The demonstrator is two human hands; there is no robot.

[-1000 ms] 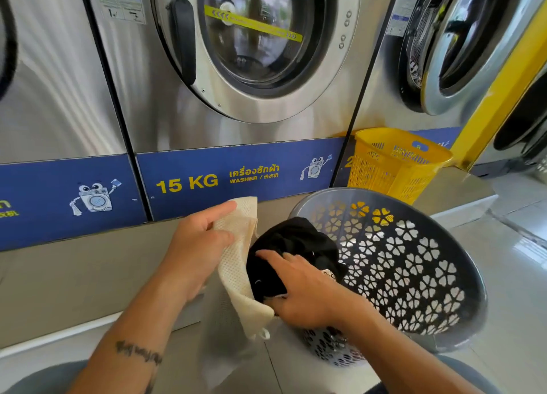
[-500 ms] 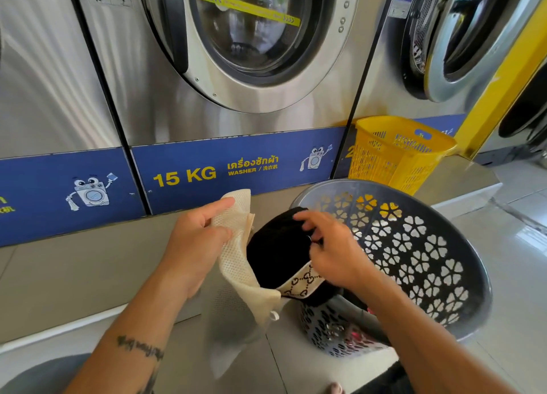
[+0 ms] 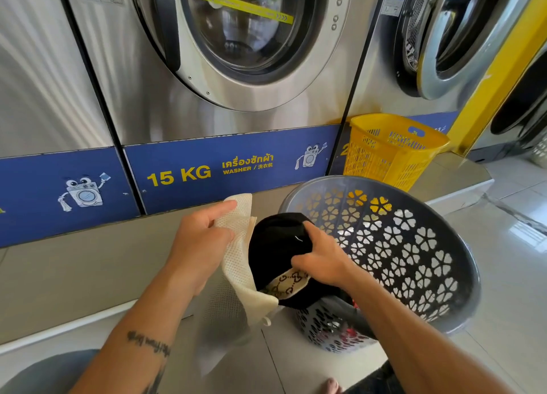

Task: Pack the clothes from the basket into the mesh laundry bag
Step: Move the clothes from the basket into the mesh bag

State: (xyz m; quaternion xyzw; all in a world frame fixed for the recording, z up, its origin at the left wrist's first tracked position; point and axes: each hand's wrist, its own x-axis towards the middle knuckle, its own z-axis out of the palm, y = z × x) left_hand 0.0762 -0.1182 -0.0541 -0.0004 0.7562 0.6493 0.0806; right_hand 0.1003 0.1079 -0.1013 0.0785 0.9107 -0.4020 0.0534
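At frame centre the left hand (image 3: 201,245), pinching the bag (image 3: 236,263) rim, should pull the mouth wide so the right hand (image 3: 322,260), fingers curled on the black garment (image 3: 275,245) just left of the basket (image 3: 420,263), can push it deep.

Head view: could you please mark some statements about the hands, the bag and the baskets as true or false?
1. The left hand holds the bag by its edge. True.
2. The right hand holds a white garment. False: the garment is black, with a patterned band.
3. The yellow basket sits inside the grey basket. False: it stands apart, behind it on the ledge.
4. The grey basket is tilted. True.
5. The 15 KG washer's door hangs open. False: it is shut.
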